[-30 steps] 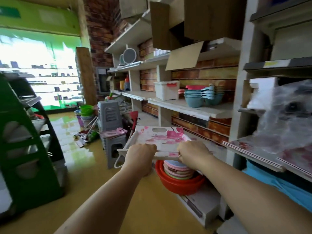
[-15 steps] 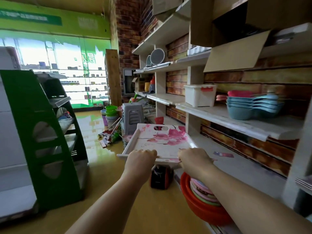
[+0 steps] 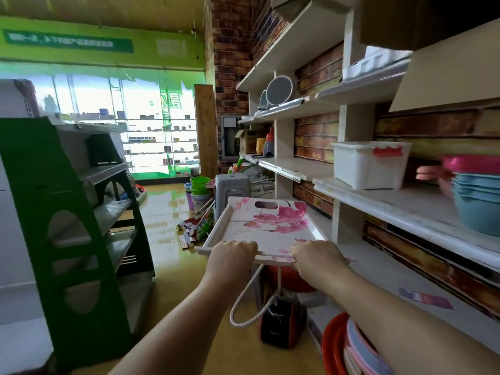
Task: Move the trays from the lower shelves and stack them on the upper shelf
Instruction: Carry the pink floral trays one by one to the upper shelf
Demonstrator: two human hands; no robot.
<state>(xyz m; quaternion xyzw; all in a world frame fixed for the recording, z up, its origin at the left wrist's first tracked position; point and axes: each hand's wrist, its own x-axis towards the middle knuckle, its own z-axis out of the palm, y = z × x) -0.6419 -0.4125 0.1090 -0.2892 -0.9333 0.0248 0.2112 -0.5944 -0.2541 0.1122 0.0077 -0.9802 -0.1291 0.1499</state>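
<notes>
A white tray (image 3: 266, 226) with pink flower print and a cut-out handle at its far end is held level in front of me, above the floor beside the low shelf. My left hand (image 3: 234, 254) grips its near rim on the left. My right hand (image 3: 315, 255) grips the same rim on the right. A white cord loop (image 3: 243, 299) hangs down below the tray. The white shelf (image 3: 400, 209) at mid height runs along the brick wall to the right, higher than the tray.
On the mid shelf stand a white lidded box (image 3: 370, 165) and stacked blue basins (image 3: 476, 201). Red and pink basins (image 3: 349, 347) sit low at the right. A black-and-red appliance (image 3: 281, 320), a grey stool (image 3: 232, 190) and green buckets (image 3: 200, 185) stand on the floor. A green rack (image 3: 73, 212) is left.
My view has swung left along the aisle and I have stepped forward with the tray. The red basins now lie at the lower right. Both hands keep their grip on the rim.
</notes>
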